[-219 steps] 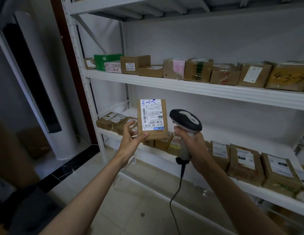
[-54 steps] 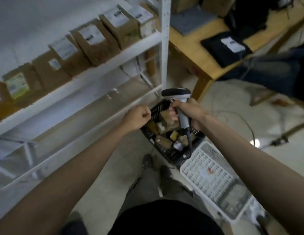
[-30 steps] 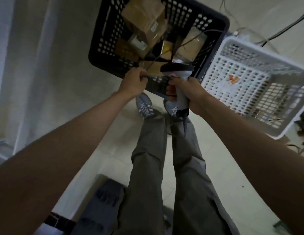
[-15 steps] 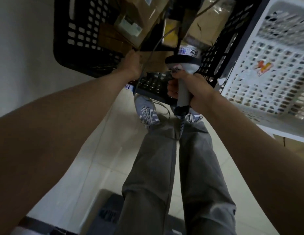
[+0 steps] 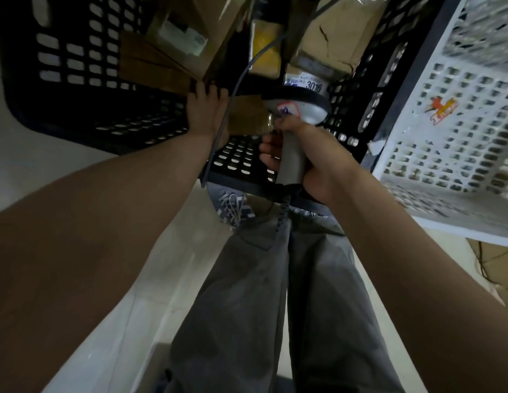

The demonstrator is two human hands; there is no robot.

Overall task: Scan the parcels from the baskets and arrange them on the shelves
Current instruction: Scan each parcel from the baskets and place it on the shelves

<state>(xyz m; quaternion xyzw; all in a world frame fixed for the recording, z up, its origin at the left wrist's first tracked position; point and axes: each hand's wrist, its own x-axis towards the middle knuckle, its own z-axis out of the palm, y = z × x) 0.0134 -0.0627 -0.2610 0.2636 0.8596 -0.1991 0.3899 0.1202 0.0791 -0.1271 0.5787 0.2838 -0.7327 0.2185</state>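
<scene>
Head view is looking straight down at the black basket point(image 5: 77, 80), which is sitting on the pale floor point(image 5: 150, 279) in front of the person's grey trousers point(image 5: 261, 307) and one laced shoe point(image 5: 231, 205). Brown cardboard parcels point(image 5: 190, 29) are lying jumbled inside that basket, one showing a white label reading 3016 point(image 5: 305, 85). The left hand point(image 5: 206, 112) is reaching over the basket's near wall, its fingers going down among the parcels; whether it is gripping one cannot be told, since the fingertips are hidden. The right hand point(image 5: 306, 157) is wrapping its fingers tightly round the grey handle of the barcode scanner point(image 5: 296, 114), whose head is hovering over the basket's near edge. The scanner's cable point(image 5: 238, 80) is trailing across the parcels. A white basket point(image 5: 459, 109) is standing touching the black basket's right side.
</scene>
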